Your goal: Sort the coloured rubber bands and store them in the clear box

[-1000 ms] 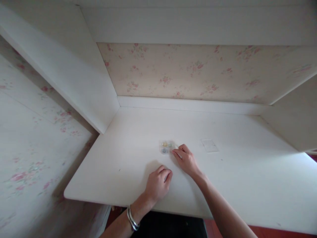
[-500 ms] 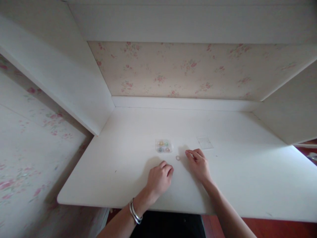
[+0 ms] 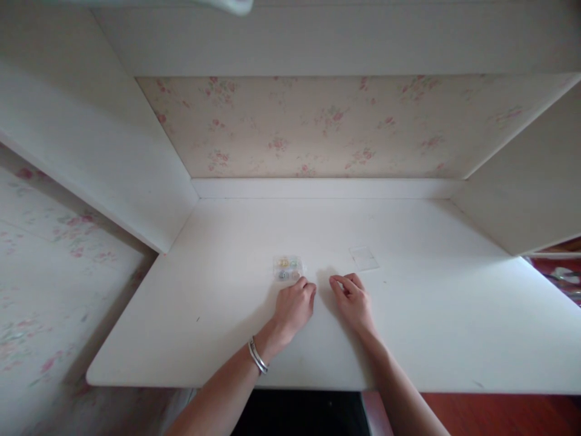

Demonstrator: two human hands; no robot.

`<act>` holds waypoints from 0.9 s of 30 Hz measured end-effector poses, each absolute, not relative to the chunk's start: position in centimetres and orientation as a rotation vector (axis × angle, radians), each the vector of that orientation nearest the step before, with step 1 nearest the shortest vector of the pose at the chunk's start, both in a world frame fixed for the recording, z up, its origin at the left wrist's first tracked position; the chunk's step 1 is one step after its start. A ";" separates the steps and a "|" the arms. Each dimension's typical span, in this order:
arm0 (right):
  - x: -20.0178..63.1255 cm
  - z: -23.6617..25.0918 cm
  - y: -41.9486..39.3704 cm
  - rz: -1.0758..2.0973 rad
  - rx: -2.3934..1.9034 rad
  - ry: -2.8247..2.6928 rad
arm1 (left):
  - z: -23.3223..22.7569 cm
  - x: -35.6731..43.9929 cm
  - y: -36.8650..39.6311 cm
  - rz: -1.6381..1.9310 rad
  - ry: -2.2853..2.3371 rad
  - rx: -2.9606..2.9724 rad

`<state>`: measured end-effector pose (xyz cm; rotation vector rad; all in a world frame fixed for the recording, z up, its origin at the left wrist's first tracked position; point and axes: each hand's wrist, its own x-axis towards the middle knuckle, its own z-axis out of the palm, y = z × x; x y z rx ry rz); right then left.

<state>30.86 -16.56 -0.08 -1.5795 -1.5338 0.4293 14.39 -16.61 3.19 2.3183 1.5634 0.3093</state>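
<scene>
My left hand is closed, its fingertips lowered to the white desk just right of a small clear plastic box. The box holds several small coloured ring-like pieces in its compartments, yellow and green at the back, greyish and pale at the front. What my left fingers hold, if anything, is hidden. Facing it, my right hand has thumb and index finger pinched together over the desk; no object can be made out between them. A silver bangle circles my left wrist.
A clear flat lid lies behind my right hand. The white desk is bordered by side panels and a floral-papered back wall. A small dark speck lies on the left. A pale blurred object shows at the top edge.
My left hand has moved forward to where a small pale ring lay on the desk, and that ring no longer shows. My right hand keeps its pinch. The view has shifted slightly.
</scene>
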 end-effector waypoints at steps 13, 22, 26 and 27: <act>29.8 0.7 -17.5 0.362 -1.462 -2.124 | 4.2 11.4 -16.2 0.675 1.624 2.197; 29.6 1.1 -17.1 0.342 -1.496 -2.192 | 4.3 10.9 -14.1 0.540 1.665 2.271; 29.5 1.1 -17.1 0.362 -1.517 -2.232 | 4.6 10.8 -13.9 0.592 1.680 2.264; 29.4 1.0 -17.0 0.350 -1.536 -2.244 | 4.7 10.6 -13.9 0.645 1.683 2.248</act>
